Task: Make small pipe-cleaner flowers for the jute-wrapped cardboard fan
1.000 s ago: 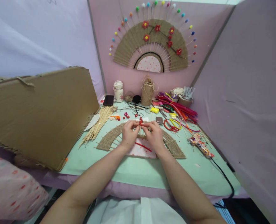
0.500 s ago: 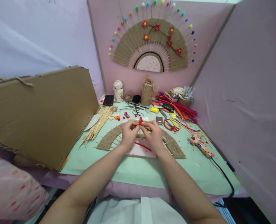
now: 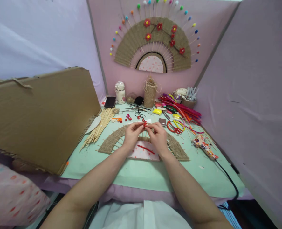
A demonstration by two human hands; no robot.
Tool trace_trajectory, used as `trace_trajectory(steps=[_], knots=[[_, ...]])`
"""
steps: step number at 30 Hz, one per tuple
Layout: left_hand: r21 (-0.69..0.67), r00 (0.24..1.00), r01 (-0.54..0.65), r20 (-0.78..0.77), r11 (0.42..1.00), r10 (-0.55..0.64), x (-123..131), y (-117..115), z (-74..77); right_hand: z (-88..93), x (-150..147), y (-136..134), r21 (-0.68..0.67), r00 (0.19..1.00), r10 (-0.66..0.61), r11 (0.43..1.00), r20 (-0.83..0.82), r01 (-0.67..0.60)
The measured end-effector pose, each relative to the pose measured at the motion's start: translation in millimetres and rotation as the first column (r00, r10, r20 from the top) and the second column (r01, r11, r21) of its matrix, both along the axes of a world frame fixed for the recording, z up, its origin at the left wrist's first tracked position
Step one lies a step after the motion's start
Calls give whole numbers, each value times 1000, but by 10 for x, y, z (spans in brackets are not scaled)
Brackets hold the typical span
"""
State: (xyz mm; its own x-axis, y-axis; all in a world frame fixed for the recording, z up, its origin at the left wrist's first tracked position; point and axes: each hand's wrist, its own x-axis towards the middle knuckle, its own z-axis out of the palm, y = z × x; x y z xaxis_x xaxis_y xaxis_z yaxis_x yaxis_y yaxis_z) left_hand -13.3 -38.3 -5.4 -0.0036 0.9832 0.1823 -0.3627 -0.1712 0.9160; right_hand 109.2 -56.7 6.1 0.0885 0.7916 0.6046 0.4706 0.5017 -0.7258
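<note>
Between the fingertips of both hands is a small red pipe-cleaner flower [image 3: 145,123], its petals partly covered by the fingers. My left hand [image 3: 132,135] pinches it from the left, and my right hand [image 3: 158,136] pinches it from the right. Both hands hover over a half-round fan [image 3: 112,140] of woven twine on wooden sticks, lying flat on the table. A short red pipe-cleaner piece [image 3: 146,149] rests on the fan's pink dotted centre.
Wooden sticks [image 3: 100,127] lie left beside a large cardboard sheet [image 3: 43,117]. Scissors [image 3: 174,127], pipe cleaners [image 3: 186,111] and a corded glue gun [image 3: 205,147] are at right. A twine spool [image 3: 150,93] and white bottle [image 3: 120,93] stand behind. A finished fan [image 3: 155,30] hangs on the wall.
The fingers have shifted slightly around the red flower, which has turned and now shows more spread petals. The whole view has moved a little; the other things lie as before.
</note>
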Motion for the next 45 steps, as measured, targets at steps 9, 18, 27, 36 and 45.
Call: trace_trajectory(steps=[9, 18, 27, 36, 45], knots=[[-108, 988, 78, 142, 991, -62, -11, 65, -87, -50, -6, 2, 95, 983, -38, 995, 178, 21], [-139, 982, 95, 174, 986, -71, 13, 54, -52, -23, 10, -6, 110, 964, -70, 993, 256, 43], [-223, 887, 350, 391, 910, -246, -109, 145, -63, 53, 67, 19, 50, 992, 12, 999, -122, -6], [-218, 884, 390, 359, 895, -298, -108, 111, -32, 27, 167, 119, -211, 916, 223, 929, -333, -302], [-214, 934, 326, 225, 921, -278, -86, 119, -68, 18, 186, 115, -292, 928, 192, 911, -320, -289]])
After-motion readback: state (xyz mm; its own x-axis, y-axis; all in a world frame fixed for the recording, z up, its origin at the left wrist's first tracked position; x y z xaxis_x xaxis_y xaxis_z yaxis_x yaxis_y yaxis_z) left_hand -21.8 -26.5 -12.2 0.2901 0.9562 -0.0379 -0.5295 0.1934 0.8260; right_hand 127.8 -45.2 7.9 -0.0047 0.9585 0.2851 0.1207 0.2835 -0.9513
